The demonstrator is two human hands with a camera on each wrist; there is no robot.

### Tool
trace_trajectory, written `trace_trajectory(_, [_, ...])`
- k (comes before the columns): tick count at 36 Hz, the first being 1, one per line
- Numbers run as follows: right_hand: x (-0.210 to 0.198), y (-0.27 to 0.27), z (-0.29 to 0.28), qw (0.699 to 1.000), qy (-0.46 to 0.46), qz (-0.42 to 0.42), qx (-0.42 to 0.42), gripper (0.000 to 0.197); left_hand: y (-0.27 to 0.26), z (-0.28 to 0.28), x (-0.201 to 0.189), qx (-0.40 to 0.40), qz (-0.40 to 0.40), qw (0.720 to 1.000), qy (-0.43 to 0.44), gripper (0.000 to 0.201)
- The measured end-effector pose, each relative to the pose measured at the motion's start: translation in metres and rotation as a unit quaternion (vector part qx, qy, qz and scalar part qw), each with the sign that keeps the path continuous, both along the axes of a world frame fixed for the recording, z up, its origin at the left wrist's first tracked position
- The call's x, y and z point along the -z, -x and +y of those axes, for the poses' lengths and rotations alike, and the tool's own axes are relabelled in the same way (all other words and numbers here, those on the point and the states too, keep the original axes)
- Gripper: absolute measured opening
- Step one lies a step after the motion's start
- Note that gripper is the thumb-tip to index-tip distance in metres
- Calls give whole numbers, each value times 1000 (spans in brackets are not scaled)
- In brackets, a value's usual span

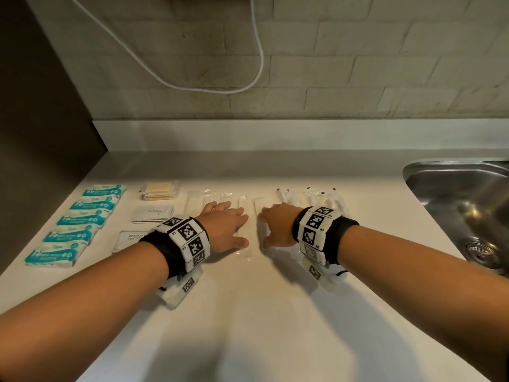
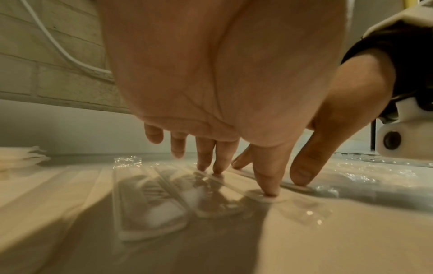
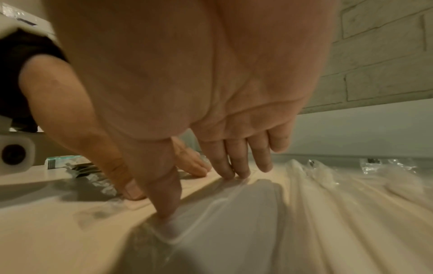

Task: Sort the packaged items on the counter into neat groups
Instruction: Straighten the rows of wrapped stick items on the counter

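Note:
A row of long clear-wrapped white packets (image 1: 195,202) lies across the middle of the white counter (image 1: 248,312). My left hand (image 1: 237,227) lies flat over them, its straight fingers and thumb pressing on one packet (image 1: 243,253); the left wrist view shows the fingertips (image 2: 218,170) touching the wrap. Close beside it, my right hand (image 1: 271,227) presses the neighbouring packet (image 1: 260,204) with straight fingers (image 3: 229,175) and thumb. Neither hand grips anything.
Several teal tissue packs (image 1: 80,219) form a column at the left. Beside them lie a beige packet (image 1: 158,190), toothpaste sachets (image 1: 153,213) and a shampoo card (image 1: 128,239). More clear-wrapped items (image 1: 311,198) lie right of my hands. A steel sink (image 1: 454,194) is at far right.

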State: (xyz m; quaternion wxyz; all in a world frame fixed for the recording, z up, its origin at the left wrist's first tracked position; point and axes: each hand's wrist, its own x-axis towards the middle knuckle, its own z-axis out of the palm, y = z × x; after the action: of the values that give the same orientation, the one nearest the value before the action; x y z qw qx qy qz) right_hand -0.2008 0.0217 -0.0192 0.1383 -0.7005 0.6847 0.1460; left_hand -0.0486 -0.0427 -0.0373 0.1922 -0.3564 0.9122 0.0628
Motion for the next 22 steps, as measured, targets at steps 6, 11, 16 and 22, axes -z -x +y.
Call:
trace_trajectory(6, [-3, -5, -5, 1000, -10, -1, 8, 56, -2, 0, -2, -9, -7, 1000, -5, 73])
trace_trajectory(11, [-4, -7, -7, 999, -18, -16, 21, 53, -1, -1, -2, -17, -6, 1000, -9, 74])
trace_trajectory(16, [-4, -7, -6, 999, -20, -25, 28, 51, 2, -1, -1, -24, 1, 1000, -13, 73])
trace_trajectory(22, [-5, -7, -6, 999, -22, -23, 18, 48, 3, -2, -1, -23, 6, 1000, -15, 73])
